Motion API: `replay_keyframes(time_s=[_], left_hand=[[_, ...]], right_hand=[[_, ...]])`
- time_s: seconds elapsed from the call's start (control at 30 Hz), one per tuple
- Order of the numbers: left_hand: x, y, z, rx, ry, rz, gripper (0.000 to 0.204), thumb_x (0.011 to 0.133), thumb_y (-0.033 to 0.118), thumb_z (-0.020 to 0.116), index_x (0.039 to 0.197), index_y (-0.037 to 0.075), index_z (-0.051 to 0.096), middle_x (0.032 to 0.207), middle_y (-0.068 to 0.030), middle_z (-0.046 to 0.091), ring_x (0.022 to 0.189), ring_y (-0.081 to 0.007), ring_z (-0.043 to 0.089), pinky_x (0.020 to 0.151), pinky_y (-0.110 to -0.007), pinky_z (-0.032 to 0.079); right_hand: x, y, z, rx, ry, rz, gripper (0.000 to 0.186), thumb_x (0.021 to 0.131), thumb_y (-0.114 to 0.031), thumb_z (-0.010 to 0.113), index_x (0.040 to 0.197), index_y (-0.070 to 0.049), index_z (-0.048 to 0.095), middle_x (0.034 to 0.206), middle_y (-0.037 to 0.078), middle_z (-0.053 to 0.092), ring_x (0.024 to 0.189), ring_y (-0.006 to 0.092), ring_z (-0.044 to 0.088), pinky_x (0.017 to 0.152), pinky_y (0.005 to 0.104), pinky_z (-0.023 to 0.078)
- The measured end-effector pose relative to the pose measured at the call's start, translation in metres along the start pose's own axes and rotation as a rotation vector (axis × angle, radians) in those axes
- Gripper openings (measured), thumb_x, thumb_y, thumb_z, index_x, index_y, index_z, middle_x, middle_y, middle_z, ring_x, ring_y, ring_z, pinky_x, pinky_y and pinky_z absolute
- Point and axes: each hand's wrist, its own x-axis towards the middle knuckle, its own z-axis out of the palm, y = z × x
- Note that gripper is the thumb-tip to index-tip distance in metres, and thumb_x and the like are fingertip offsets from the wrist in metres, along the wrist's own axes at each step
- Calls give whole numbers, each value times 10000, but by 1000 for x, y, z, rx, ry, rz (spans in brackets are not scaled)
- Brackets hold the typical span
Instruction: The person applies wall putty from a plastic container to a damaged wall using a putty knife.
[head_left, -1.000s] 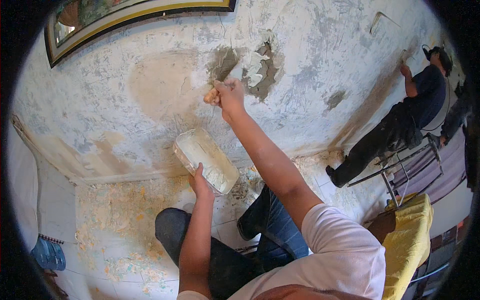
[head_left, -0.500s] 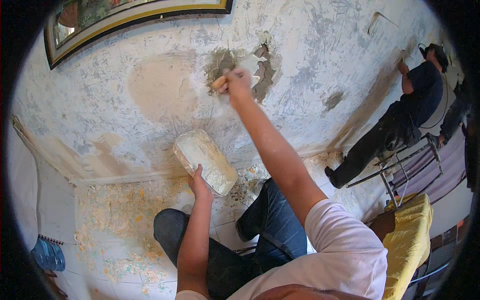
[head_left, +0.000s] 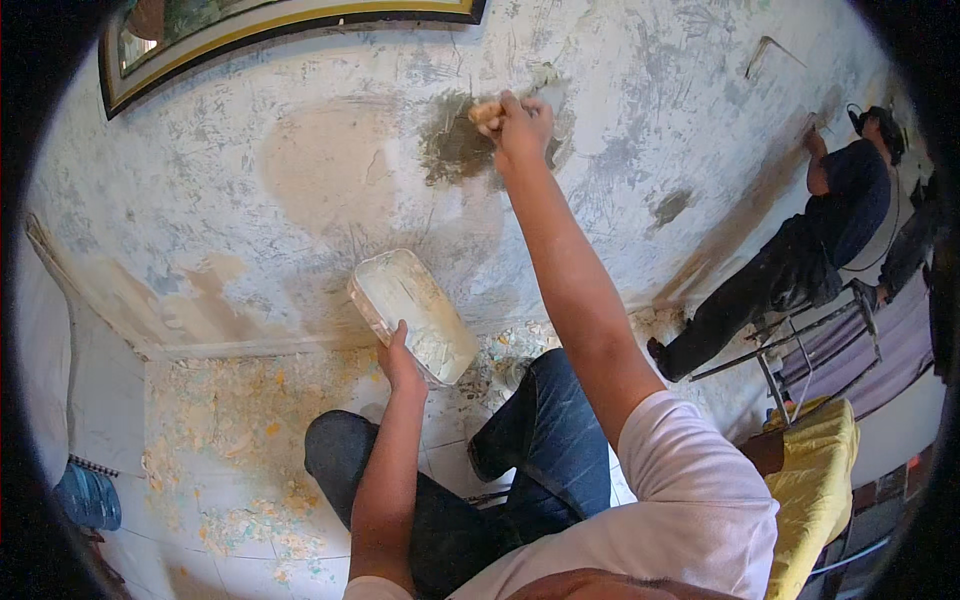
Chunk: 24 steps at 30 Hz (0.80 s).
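My right hand [head_left: 525, 130] is closed round the wooden handle [head_left: 484, 113] of a putty knife, up against the wall. Its blade is hidden behind my fingers. Around the hand lies a dark grey-brown patch [head_left: 455, 150] of bare wall, with pale filler near its upper right. Low in front of the wall, my left hand [head_left: 402, 364] grips the near left side of a rectangular plastic tub [head_left: 365, 300]. Whitish filler coats the inside of that tub, which tilts toward me. My thumb lies over its rim.
A framed picture [head_left: 300, 32] hangs upper left. Scraped paint flakes [head_left: 230, 440] litter the tiled floor below the wall. To the right, another person [head_left: 845, 205] works at the wall beside a metal stand [head_left: 775, 365]. A yellow cloth [head_left: 820, 490] drapes near my right side.
My right hand has moved up and to the right across the damaged patch with the putty knife. The tub stays nearly in place in my left hand.
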Motion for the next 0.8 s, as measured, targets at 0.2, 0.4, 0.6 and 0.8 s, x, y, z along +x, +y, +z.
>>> replay_keyframes(time_s=[0.2, 0.4, 0.6, 0.8], left_hand=[[-10, -3, 14, -29, -13, -72, 573, 886, 128, 603, 1397, 8, 372, 1332, -155, 492, 1184, -295, 522, 976, -403, 433], [-2, -17, -12, -54, -12, -44, 560, 891, 145, 587, 1392, 19, 373, 1314, -163, 503, 1147, -310, 550, 962, -427, 452], [1, -6, 0, -63, -31, -37, 574, 881, 138, 596, 1391, 12, 364, 1318, -168, 497, 1160, -312, 543, 960, -426, 456], [0, -4, -7, -49, 25, -21, 570, 871, 154, 603, 1374, 2, 381, 1287, -161, 522, 1131, -320, 564, 938, -439, 478]], right_hand=[[-14, 44, -1, -111, -159, 163, 224, 861, -27, 614, 911, -70, 400, 563, 76, 499, 418, 175, 476, 377, 310, 407], [-104, 51, -44, -184, -145, 316, 268, 832, -19, 639, 955, -68, 406, 656, 75, 513, 421, 158, 492, 352, 312, 426], [-54, 38, -91, -577, -88, -122, 229, 804, -15, 619, 920, -97, 438, 742, 63, 522, 553, 137, 539, 410, 295, 474], [14, -38, -79, -1141, -137, -502, 192, 775, -124, 628, 900, -58, 498, 719, 146, 583, 625, 328, 595, 650, 429, 482]])
